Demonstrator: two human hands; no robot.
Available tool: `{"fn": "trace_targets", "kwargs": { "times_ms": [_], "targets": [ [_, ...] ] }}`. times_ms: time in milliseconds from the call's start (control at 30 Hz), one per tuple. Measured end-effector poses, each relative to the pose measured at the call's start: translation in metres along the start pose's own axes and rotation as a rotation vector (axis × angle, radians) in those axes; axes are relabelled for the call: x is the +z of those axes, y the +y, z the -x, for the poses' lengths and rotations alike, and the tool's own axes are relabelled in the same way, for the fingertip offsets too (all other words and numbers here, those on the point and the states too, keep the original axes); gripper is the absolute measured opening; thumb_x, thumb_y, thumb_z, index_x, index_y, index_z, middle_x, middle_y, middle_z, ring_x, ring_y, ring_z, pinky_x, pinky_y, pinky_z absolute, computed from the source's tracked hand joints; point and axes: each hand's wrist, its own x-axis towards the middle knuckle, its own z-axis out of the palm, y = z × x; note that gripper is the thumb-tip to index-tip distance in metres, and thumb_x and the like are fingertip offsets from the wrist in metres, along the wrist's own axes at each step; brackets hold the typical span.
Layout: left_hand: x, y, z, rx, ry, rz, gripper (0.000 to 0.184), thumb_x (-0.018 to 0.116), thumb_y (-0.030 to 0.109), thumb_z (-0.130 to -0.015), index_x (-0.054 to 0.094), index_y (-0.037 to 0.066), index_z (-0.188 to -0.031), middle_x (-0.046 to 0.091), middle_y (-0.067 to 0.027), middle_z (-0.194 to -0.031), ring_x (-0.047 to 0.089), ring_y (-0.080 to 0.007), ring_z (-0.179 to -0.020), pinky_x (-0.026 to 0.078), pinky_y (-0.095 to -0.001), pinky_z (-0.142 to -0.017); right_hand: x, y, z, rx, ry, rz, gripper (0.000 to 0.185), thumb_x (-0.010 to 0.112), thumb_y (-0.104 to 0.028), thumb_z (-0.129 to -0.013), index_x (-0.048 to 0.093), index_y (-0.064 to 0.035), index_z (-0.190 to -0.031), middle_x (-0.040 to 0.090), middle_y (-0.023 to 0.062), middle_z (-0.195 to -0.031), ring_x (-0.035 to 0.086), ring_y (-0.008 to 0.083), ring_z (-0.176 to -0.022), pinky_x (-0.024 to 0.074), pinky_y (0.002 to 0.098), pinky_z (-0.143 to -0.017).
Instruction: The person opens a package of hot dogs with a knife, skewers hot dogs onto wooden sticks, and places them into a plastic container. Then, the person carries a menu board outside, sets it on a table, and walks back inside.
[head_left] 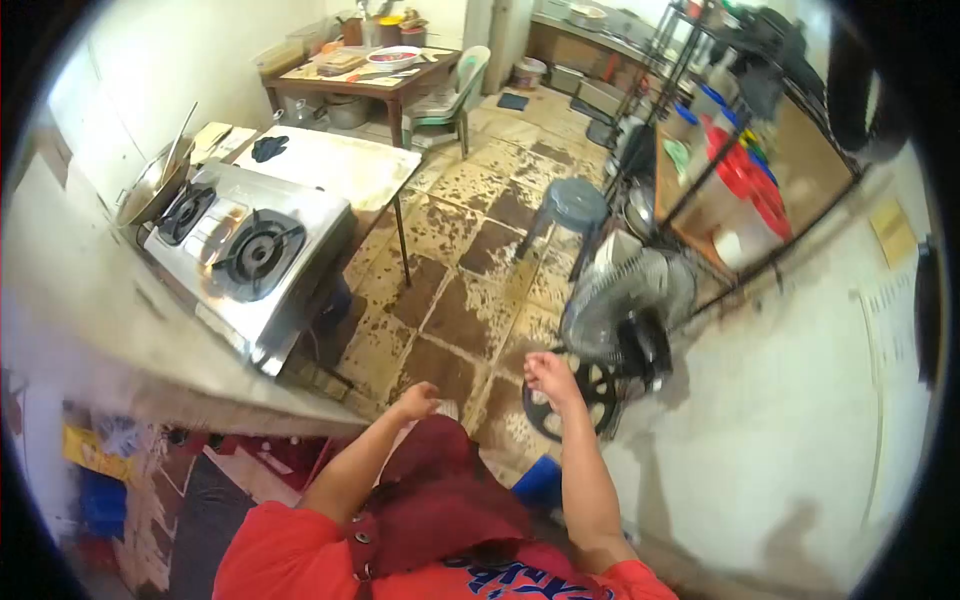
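My left hand is held in front of the dark red apron, its fingers loosely curled with nothing visible in them. On the other side, my right hand is closed in a loose fist and looks empty. It hangs in the air in front of the black round base of a standing fan. Neither hand touches an object that I can make out. A two-burner gas stove stands ahead on the left, out of reach of both hands.
Behind the stove is a white-topped table with a dark cloth. A wooden table with a bowl and jars stands farther back beside a plastic chair. A stool and a loaded rack line the right. The tiled floor is worn.
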Motion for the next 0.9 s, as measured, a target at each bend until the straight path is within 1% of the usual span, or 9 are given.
{"fn": "trace_targets", "kwargs": {
  "times_ms": [167, 233, 333, 500, 600, 700, 767, 833, 900],
  "targets": [
    [-0.061, 0.079, -0.158, -0.144, 0.153, 0.074, 0.039, 0.063, 0.012, -0.077, 0.055, -0.004, -0.111, 0.063, -0.0145, -0.089, 0.061, -0.0176, -0.072, 0.049, -0.0299, -0.060, -0.023, -0.071, -0.177, -0.088, -0.079, -0.125, 0.014, 0.054, -0.019, -0.092, 0.058, -0.0066, -0.097, 0.058, 0.0001, -0.080, 0.056, 0.0105, -0.071, 0.0466, 0.0256, -0.062],
    [-0.088, 0.115, -0.226, -0.147, 0.174, 0.003, 0.033, 0.063, 0.011, -0.079, 0.055, -0.004, -0.108, 0.061, -0.0092, -0.079, 0.059, -0.0159, -0.068, 0.048, -0.0290, -0.060, -0.037, -0.081, -0.225, 0.115, -0.010, -0.128, 0.012, 0.056, -0.020, -0.090, 0.058, -0.0091, -0.093, 0.059, 0.0000, -0.078, 0.056, 0.0111, -0.067, 0.0469, 0.0260, -0.060],
    [-0.121, 0.151, -0.325, 0.135, 0.234, 0.032, 0.031, 0.064, 0.014, -0.074, 0.062, -0.002, -0.101, 0.064, -0.0140, -0.087, 0.061, -0.0168, -0.077, 0.050, -0.0311, -0.066, -0.069, -0.086, -0.280, 0.318, -0.025, -0.145, 0.013, 0.058, -0.019, -0.089, 0.058, -0.0087, -0.096, 0.060, 0.0019, -0.081, 0.058, 0.0126, -0.069, 0.0498, 0.0291, -0.063],
    [-0.199, 0.300, -0.418, 0.140, 0.159, 0.194, 0.032, 0.063, 0.013, -0.076, 0.061, -0.004, -0.102, 0.065, -0.0122, -0.087, 0.061, -0.0167, -0.078, 0.049, -0.0306, -0.068, -0.118, -0.125, -0.397, 0.380, 0.063, -0.131, 0.017, 0.060, -0.019, -0.088, 0.057, -0.0065, -0.099, 0.061, 0.0034, -0.083, 0.058, 0.0137, -0.067, 0.0495, 0.0292, -0.060],
    [-0.263, 0.332, -0.519, 0.246, 0.172, 0.177, 0.034, 0.060, 0.012, -0.080, 0.055, -0.003, -0.110, 0.063, -0.0094, -0.089, 0.059, -0.0156, -0.077, 0.048, -0.0290, -0.069, -0.146, -0.146, -0.520, 0.395, -0.018, -0.163, 0.014, 0.058, -0.016, -0.087, 0.057, -0.0054, -0.096, 0.060, 0.0033, -0.079, 0.058, 0.0136, -0.064, 0.0488, 0.0277, -0.055],
    [-0.316, 0.399, -0.566, 0.242, 0.324, 0.256, 0.035, 0.059, 0.013, -0.083, 0.053, -0.003, -0.113, 0.062, -0.0084, -0.092, 0.058, -0.0139, -0.078, 0.047, -0.0274, -0.070, -0.137, -0.225, -0.663, 0.256, -0.041, 0.067, 0.009, 0.055, -0.013, -0.087, 0.057, -0.0053, -0.090, 0.057, 0.0024, -0.070, 0.054, 0.0123, -0.056, 0.0430, 0.0248, -0.046],
    [-0.351, 0.423, -0.593, 0.201, 0.498, 0.335, 0.032, 0.061, 0.014, -0.082, 0.056, -0.004, -0.108, 0.063, -0.0083, -0.087, 0.058, -0.0126, -0.076, 0.047, -0.0275, -0.066, -0.103, -0.307, -0.759, 0.141, -0.176, 0.370, 0.010, 0.052, -0.013, -0.088, 0.057, -0.0059, -0.082, 0.054, 0.0013, -0.062, 0.050, 0.0108, -0.050, 0.0355, 0.0238, -0.041],
    [-0.388, 0.433, -0.618, 0.186, 0.548, 0.449, 0.032, 0.059, 0.013, -0.084, 0.055, -0.003, -0.112, 0.063, -0.0075, -0.091, 0.059, -0.0137, -0.079, 0.047, -0.0264, -0.067, -0.058, -0.371, -0.867, 0.029, -0.332, 0.385, 0.015, 0.053, -0.015, -0.088, 0.057, -0.0063, -0.077, 0.052, 0.0013, -0.059, 0.047, 0.0101, -0.048, 0.0312, 0.0239, -0.040],
    [-0.414, 0.451, -0.616, 0.147, 0.585, 0.669, 0.033, 0.058, 0.014, -0.085, 0.054, -0.002, -0.114, 0.063, -0.0079, -0.094, 0.060, -0.0144, -0.081, 0.047, -0.0259, -0.068, 0.002, -0.441, -0.954, -0.147, -0.405, 0.746, 0.017, 0.054, -0.017, -0.087, 0.056, -0.0048, -0.076, 0.052, 0.0019, -0.060, 0.047, 0.0096, -0.049, 0.0356, 0.0242, -0.042]
  ]
}}
